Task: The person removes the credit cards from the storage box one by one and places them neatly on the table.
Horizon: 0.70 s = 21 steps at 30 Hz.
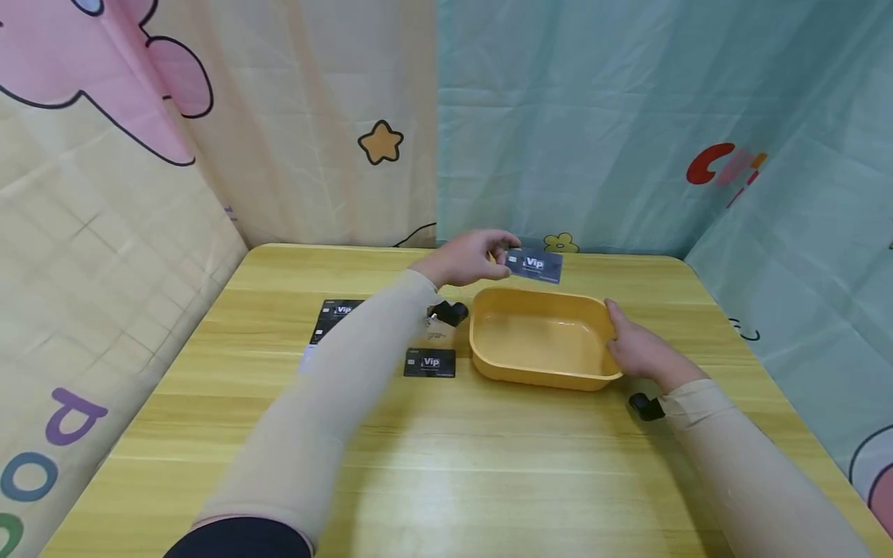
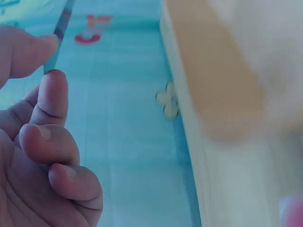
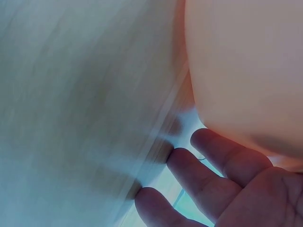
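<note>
My left hand [image 1: 470,257] pinches a dark Vip card [image 1: 536,266] between thumb and fingers, above the far edge of a yellow plastic bin [image 1: 540,374]. In the left wrist view, the card [image 2: 60,35] shows edge-on between the thumb and a fingertip, with the other fingers loosely bent. At the bin's right end, my right hand [image 1: 638,347] holds the wall, its thumb up at the rim. The right wrist view has several fingers [image 3: 203,182] low beside the bin's outer wall [image 3: 246,71]. Nothing shows inside the bin.
Another Vip card [image 1: 429,363] lies left of the bin on the wooden table [image 1: 516,465]. More dark cards [image 1: 333,316] lie farther left, partly hidden by my left sleeve. A light printed piece [image 1: 437,332] shows beside the left wrist camera [image 1: 449,313]. Patterned curtains [image 1: 558,116] enclose the table's back and sides.
</note>
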Motion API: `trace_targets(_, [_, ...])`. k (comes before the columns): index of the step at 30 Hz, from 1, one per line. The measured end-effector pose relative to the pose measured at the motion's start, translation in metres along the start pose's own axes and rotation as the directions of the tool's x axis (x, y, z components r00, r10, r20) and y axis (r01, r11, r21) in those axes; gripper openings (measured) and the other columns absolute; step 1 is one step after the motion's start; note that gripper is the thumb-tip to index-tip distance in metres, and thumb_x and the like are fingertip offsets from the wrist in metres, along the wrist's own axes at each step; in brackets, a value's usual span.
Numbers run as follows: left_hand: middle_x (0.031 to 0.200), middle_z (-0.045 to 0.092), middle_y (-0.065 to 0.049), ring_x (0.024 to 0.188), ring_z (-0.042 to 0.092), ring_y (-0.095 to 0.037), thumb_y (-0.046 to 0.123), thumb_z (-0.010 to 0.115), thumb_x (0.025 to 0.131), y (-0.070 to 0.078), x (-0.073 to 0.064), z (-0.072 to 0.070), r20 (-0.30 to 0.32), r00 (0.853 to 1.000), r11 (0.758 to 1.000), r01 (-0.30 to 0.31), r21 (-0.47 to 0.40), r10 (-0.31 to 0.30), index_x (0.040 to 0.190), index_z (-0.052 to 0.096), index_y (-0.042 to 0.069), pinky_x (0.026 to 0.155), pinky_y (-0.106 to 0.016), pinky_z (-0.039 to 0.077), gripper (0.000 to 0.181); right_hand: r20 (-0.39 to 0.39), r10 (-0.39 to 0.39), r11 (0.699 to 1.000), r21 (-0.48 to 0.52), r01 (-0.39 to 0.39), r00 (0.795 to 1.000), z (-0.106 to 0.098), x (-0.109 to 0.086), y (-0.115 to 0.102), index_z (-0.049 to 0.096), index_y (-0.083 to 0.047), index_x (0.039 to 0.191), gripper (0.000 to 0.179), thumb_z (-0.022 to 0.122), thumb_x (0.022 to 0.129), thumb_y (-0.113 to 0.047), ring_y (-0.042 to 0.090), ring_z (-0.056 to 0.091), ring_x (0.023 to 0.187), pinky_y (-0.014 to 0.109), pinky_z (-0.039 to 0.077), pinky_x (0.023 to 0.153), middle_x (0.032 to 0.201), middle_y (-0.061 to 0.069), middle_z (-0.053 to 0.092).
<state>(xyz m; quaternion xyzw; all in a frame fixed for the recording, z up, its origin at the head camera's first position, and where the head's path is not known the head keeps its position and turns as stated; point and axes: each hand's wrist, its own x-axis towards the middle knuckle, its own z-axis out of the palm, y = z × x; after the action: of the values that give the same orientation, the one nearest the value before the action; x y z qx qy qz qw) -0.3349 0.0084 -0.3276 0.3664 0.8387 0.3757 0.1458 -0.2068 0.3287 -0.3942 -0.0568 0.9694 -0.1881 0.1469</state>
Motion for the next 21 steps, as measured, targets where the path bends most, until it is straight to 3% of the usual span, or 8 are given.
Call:
trace_targets(5, [0.098,0.064,-0.005,0.082,0.054,-0.022,0.017,0.07,0.099,-0.029,-0.019,-0.028,-0.103,0.993,0.998,0.048,-0.043,-0.052,0.148,0.055,0.012,0.078,-0.034,0.046,0.051,0.009,0.006,1.0,0.005,-0.006,1.0,-0.003,-0.003,0.0,-0.007,0.013,0.161,0.075,0.039,0.105,-0.005,0.04,0.066,0.104,0.056,0.052,0.094,0.147,0.05,0.04])
trace_targets(9, [0.097,0.063,-0.006,0.084,0.054,-0.022,0.016,0.072,0.098,-0.056,-0.032,-0.04,-0.17,0.978,0.993,0.117,-0.016,-0.118,0.146,0.057,0.011,0.08,-0.034,0.045,0.051,0.003,0.007,1.0,0.006,-0.007,1.0,-0.005,-0.004,-0.002,-0.006,0.013,0.16,0.074,0.04,0.104,-0.004,0.04,0.065,0.103,0.056,0.051,0.094,0.147,0.05,0.04])
trace_targets(16, [0.106,0.063,-0.006,0.083,0.055,-0.024,0.024,0.075,0.095,-0.099,-0.046,-0.04,-0.165,0.94,0.948,0.312,0.054,-0.3,0.146,0.059,0.015,0.068,-0.033,0.044,0.055,0.003,0.015,1.0,0.011,-0.015,1.0,-0.004,-0.004,-0.002,-0.006,0.013,0.161,0.074,0.039,0.104,-0.005,0.041,0.065,0.106,0.058,0.05,0.098,0.149,0.049,0.039])
trace_targets(21, [0.111,0.064,-0.008,0.088,0.058,-0.023,0.024,0.075,0.096,-0.12,-0.049,-0.032,-0.133,0.915,0.917,0.392,0.074,-0.381,0.148,0.058,0.018,0.069,-0.031,0.046,0.054,0.007,0.024,0.999,0.023,-0.024,1.0,-0.002,-0.002,0.001,-0.007,0.011,0.162,0.074,0.037,0.104,-0.006,0.042,0.064,0.113,0.06,0.048,0.103,0.153,0.048,0.035])
